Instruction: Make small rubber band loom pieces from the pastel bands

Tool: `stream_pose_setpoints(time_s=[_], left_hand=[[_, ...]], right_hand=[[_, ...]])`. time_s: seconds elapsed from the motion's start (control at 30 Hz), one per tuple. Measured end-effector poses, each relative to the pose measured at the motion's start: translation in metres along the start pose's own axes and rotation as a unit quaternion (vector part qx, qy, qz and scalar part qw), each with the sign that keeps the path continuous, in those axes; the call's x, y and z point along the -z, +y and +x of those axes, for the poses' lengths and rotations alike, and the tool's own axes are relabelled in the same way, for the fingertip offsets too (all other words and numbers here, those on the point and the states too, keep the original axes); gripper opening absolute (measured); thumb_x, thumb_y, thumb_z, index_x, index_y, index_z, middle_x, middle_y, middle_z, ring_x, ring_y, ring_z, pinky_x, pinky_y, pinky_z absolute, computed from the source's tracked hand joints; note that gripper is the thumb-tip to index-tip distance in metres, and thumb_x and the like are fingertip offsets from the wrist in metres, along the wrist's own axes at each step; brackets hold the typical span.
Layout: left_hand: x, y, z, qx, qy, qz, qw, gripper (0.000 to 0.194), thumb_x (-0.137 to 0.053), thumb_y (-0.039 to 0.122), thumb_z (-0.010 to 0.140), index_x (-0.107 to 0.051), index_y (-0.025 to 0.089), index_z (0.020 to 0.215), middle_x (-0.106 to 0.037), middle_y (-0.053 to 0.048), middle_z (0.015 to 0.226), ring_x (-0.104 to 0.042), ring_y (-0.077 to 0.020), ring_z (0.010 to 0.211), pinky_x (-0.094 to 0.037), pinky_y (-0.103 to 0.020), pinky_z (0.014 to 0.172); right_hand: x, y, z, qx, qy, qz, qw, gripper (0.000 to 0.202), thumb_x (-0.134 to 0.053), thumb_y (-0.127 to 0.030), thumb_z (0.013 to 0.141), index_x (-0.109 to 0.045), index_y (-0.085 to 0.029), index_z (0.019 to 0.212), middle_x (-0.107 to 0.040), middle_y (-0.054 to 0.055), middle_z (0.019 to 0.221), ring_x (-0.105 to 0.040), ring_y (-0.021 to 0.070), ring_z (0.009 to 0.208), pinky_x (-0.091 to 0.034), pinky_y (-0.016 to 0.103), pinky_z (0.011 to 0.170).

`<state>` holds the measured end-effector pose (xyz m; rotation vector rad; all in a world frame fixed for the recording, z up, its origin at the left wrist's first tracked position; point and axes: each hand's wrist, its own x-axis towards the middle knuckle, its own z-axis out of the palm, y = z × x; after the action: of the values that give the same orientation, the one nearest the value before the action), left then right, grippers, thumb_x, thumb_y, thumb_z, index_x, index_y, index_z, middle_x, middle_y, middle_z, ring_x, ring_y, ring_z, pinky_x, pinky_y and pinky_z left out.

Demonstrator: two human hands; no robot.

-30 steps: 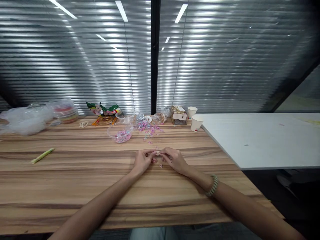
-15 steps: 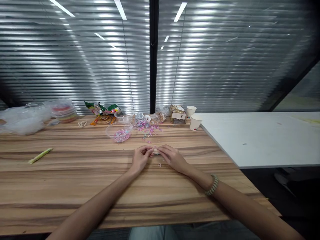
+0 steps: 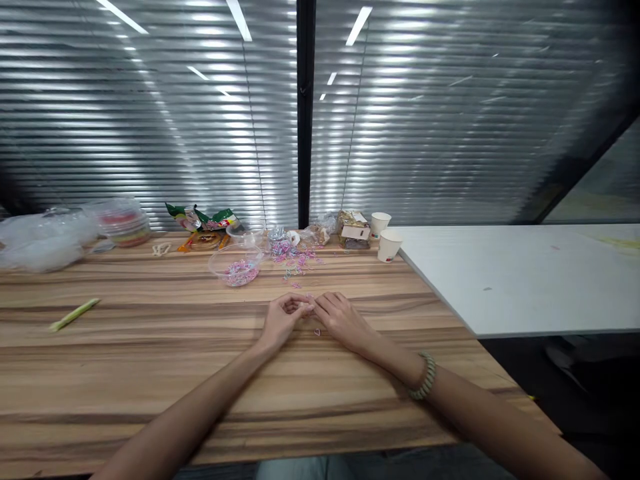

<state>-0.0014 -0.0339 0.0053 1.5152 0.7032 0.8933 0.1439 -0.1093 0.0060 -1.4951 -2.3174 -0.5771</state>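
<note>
My left hand (image 3: 281, 318) and my right hand (image 3: 343, 321) meet over the wooden table, fingertips together. Both are closed in a pinch around something small that the fingers mostly hide. Just below the fingertips lies a small pinkish looped piece (image 3: 317, 332) on the wood. Beyond my hands, many small pink, white and bluish pieces (image 3: 299, 261) are scattered in a loose heap. To their left, a clear plastic bowl (image 3: 214, 265) holds more of the same pieces.
Two paper cups (image 3: 389, 245) stand at the back right beside a small box (image 3: 354, 231). Green snack wrappers (image 3: 200, 219), stacked plastic tubs (image 3: 123, 223) and a plastic bag (image 3: 43, 240) line the back. A yellow-green stick (image 3: 75, 315) lies left. A white table (image 3: 530, 280) adjoins.
My right fingers have curled in closer to the left ones. The pale piece seen between the fingertips before is now mostly covered. The view has shifted slightly.
</note>
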Motion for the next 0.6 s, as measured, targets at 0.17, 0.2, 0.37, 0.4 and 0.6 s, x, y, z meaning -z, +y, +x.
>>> stream_pose_setpoints(time_s=[0.17, 0.2, 0.37, 0.4, 0.6], left_hand=[[0.000, -0.001, 0.001, -0.050, 0.010, 0.034, 0.998, 0.030, -0.062, 0.032, 0.068, -0.059, 0.013, 0.092, -0.065, -0.008, 0.089, -0.061, -0.0171, 0.080, -0.048, -0.029, 0.074], [0.001, -0.001, 0.001, -0.063, 0.010, 0.057, 0.996, 0.029, -0.060, 0.031, 0.070, -0.058, 0.013, 0.093, -0.064, -0.008, 0.091, -0.060, -0.0170, 0.080, -0.048, -0.029, 0.073], [0.004, 0.002, -0.002, -0.173, -0.046, 0.249, 0.952, 0.019, -0.053, 0.022, 0.076, -0.062, 0.018, 0.093, -0.062, -0.007, 0.092, -0.057, -0.0179, 0.086, -0.045, -0.032, 0.078], [0.005, 0.002, -0.002, -0.191, -0.057, 0.282, 0.938, 0.020, -0.053, 0.021, 0.076, -0.062, 0.019, 0.094, -0.062, -0.007, 0.093, -0.055, -0.0186, 0.088, -0.043, -0.033, 0.080], [0.005, -0.004, 0.001, -0.197, -0.084, 0.367, 0.905, 0.017, -0.056, 0.020, 0.074, -0.064, 0.017, 0.088, -0.060, -0.008, 0.089, -0.053, -0.0195, 0.087, -0.040, -0.032, 0.080]], right_hand=[[-0.006, 0.008, -0.001, -0.080, 0.036, 0.060, 0.994, 0.019, -0.040, -0.016, 0.086, -0.053, -0.015, 0.100, -0.055, 0.008, 0.086, -0.048, 0.0203, 0.081, -0.040, 0.032, 0.070], [-0.009, 0.010, -0.001, -0.103, 0.049, 0.072, 0.991, 0.019, -0.039, -0.015, 0.086, -0.053, -0.015, 0.099, -0.055, 0.008, 0.086, -0.049, 0.0201, 0.080, -0.041, 0.032, 0.069], [-0.019, 0.017, -0.002, -0.176, 0.086, 0.133, 0.972, 0.024, -0.035, -0.014, 0.087, -0.051, -0.014, 0.105, -0.057, 0.010, 0.093, -0.052, 0.0207, 0.085, -0.043, 0.033, 0.074], [-0.019, 0.017, -0.002, -0.181, 0.091, 0.148, 0.968, 0.026, -0.034, -0.014, 0.087, -0.049, -0.014, 0.109, -0.057, 0.010, 0.096, -0.052, 0.0205, 0.087, -0.043, 0.033, 0.076], [-0.012, 0.016, -0.003, -0.193, 0.062, 0.199, 0.959, 0.059, -0.033, -0.003, 0.080, -0.022, -0.027, 0.133, -0.055, 0.007, 0.100, -0.054, 0.0175, 0.082, -0.045, 0.030, 0.071]])
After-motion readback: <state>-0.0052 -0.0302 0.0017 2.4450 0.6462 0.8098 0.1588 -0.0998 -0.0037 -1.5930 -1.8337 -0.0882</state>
